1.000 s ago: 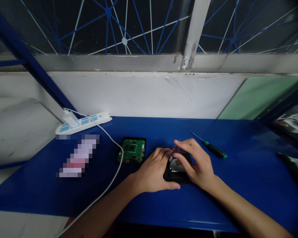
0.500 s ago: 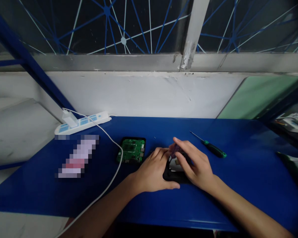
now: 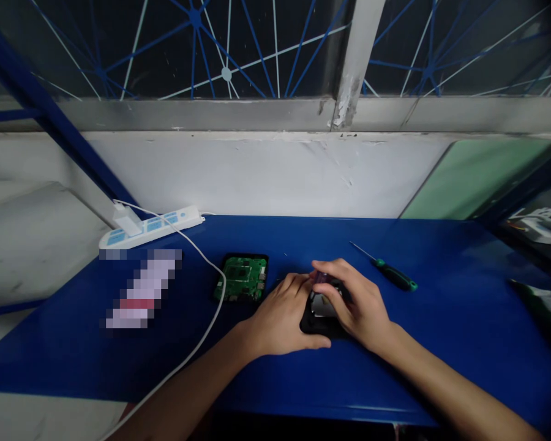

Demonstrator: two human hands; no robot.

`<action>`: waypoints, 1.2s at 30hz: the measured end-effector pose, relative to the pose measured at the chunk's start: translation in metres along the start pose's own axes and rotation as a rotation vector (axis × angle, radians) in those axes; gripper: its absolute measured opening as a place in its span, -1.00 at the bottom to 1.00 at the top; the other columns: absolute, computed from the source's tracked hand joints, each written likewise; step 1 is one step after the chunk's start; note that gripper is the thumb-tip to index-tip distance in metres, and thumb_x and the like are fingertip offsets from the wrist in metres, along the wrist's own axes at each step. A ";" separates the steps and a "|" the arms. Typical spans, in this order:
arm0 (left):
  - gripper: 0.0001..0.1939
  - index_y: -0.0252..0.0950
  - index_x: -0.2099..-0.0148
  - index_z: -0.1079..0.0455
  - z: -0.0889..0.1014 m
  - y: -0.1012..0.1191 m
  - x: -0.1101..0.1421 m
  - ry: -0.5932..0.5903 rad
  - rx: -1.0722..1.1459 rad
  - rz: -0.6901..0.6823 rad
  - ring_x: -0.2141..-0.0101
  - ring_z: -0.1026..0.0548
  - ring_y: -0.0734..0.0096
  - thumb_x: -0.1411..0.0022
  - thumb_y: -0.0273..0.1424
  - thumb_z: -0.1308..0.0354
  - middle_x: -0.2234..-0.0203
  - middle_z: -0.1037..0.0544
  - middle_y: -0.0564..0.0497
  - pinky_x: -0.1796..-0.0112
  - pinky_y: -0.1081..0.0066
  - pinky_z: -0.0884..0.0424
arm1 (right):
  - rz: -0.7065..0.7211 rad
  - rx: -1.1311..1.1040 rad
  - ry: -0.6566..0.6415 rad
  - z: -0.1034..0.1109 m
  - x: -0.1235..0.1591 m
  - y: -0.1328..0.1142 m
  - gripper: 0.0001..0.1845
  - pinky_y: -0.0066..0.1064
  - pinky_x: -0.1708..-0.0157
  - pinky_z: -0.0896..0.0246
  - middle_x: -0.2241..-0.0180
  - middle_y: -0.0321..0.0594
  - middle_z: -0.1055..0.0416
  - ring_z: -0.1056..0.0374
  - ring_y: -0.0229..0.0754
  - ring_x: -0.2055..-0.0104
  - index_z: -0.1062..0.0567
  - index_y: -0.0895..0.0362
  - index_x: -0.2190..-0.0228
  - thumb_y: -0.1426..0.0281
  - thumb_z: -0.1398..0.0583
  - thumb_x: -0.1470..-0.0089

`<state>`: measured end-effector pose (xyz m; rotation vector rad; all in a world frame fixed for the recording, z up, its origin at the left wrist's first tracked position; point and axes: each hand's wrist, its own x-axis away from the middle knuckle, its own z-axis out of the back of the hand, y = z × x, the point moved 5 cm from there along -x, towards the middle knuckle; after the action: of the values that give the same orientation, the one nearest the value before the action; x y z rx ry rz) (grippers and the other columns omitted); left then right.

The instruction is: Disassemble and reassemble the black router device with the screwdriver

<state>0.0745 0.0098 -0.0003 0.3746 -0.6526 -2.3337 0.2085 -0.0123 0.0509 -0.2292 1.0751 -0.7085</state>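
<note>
Apparently we're mid-turn: right hand (image 3: pixel 360 300) pinching purple handle (image 3: pixel 321 278), left hand (image 3: pixel 279 313), fingers together, clasping case (image 3: pixel 311 324); next turn wants steadiness.

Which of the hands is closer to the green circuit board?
Left. The left hand is just to the right of the green circuit board; the right hand is farther right, beyond the left one, with its fingers over the black case.

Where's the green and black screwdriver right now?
In the head view, the screwdriver lies on the blue table, to the right of the right hand and a bit farther back.
</note>
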 end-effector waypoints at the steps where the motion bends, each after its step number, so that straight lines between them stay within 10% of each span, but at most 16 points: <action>1: -0.09 -0.17 -0.27 -0.20 0.000 0.000 0.000 -0.001 0.001 0.001 -0.23 -0.24 -0.17 0.04 -0.06 -0.50 -0.23 -0.30 -0.17 -0.24 -0.12 -0.21 | -0.004 0.005 0.002 -0.001 0.000 0.000 -0.58 -0.31 0.24 -0.47 0.19 -0.17 -0.49 -0.46 -0.18 0.22 -0.35 0.03 -0.15 0.51 -0.16 -0.29; 14: -0.01 -0.17 -0.33 -0.10 0.000 -0.002 0.001 0.014 0.019 0.003 -0.24 -0.22 -0.18 0.03 -0.05 -0.48 -0.24 -0.29 -0.19 -0.21 -0.14 -0.24 | -0.045 0.012 0.050 -0.001 0.005 0.006 -0.50 -0.27 0.14 -0.47 0.14 -0.15 -0.50 -0.47 -0.17 0.15 -0.30 0.02 -0.21 0.50 -0.18 -0.28; 22: 0.07 -0.24 -0.38 -0.05 -0.001 -0.002 0.002 0.007 -0.015 0.042 -0.28 -0.18 -0.18 0.04 0.02 -0.46 -0.28 -0.25 -0.24 -0.24 -0.12 -0.23 | -0.330 0.166 0.166 0.032 -0.007 0.047 -0.49 -0.25 0.28 -0.42 0.27 -0.23 -0.45 -0.40 -0.21 0.39 -0.30 0.03 -0.24 0.29 -0.17 -0.30; 28: 0.09 -0.23 -0.39 -0.05 -0.002 -0.004 0.003 -0.002 -0.007 0.054 -0.28 -0.18 -0.18 0.04 0.05 -0.45 -0.28 -0.25 -0.23 -0.24 -0.13 -0.22 | -0.614 0.754 -0.259 0.043 -0.005 0.107 -0.64 -0.28 0.24 -0.35 0.11 -0.06 -0.52 -0.50 -0.08 0.23 -0.42 0.19 -0.06 0.28 -0.10 -0.32; 36: 0.10 -0.24 -0.39 -0.06 0.000 -0.003 0.003 -0.014 -0.011 0.071 -0.29 -0.17 -0.18 0.06 0.04 -0.47 -0.29 -0.25 -0.22 -0.25 -0.14 -0.22 | -0.637 0.873 -0.393 0.025 0.000 0.126 -0.77 -0.31 0.36 -0.30 0.11 0.08 -0.44 -0.54 -0.02 0.29 -0.49 0.27 0.12 0.39 -0.13 -0.29</action>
<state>0.0707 0.0101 -0.0023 0.3253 -0.6488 -2.2737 0.2828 0.0798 -0.0001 0.0583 0.2310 -1.5621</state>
